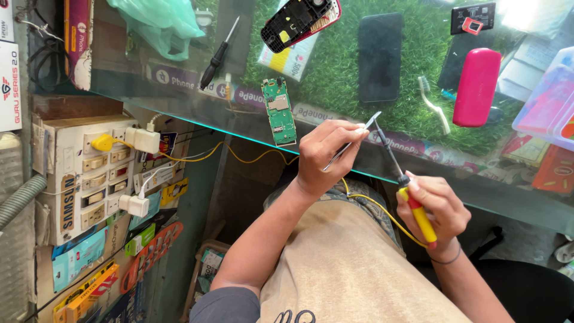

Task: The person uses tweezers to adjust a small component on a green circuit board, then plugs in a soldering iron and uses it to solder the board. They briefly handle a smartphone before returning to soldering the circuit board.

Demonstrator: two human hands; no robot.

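Left hand pinches metal tweezers; right hand grips yellow-handled soldering iron, tips meeting over the counter front edge, beside green circuit board.

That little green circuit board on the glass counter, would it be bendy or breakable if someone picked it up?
The green circuit board looks thin and flat, so probably light and stiff. Its exposed small parts suggest it is fragile. Lying on smooth glass, it would likely slide when pushed.

Bright daylight from upper right; glare at top-right corner; image sharp.
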